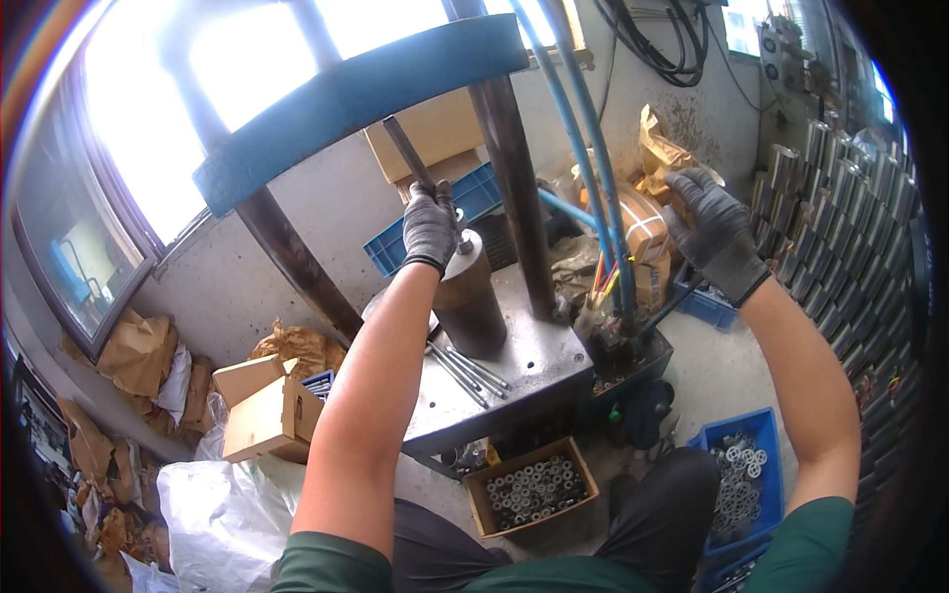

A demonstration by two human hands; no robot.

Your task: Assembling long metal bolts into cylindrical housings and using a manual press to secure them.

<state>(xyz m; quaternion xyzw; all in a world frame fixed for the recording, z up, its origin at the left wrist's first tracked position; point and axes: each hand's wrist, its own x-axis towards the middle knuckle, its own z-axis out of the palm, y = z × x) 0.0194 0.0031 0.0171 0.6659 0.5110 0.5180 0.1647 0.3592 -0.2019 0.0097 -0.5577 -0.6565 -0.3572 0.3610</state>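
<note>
My left hand (429,229), in a grey glove, grips a dark metal rod (407,150) that stands up out of a brown steel cylinder (470,301) on the press table (524,371). The rod rises toward the blue top beam (346,99). My right hand (714,232), also gloved, is raised at the right with curled fingers near crumpled brown wrapping paper (662,148); whether it holds anything is unclear. Several thin steel rods (465,371) lie on the table beside the cylinder.
Two dark press columns (514,168) and blue hoses (583,128) stand behind the table. A cardboard box of metal rings (532,489) and a blue crate of rings (743,479) sit on the floor. Cardboard boxes (267,410) lie left; stacked metal bars (840,217) fill the right wall.
</note>
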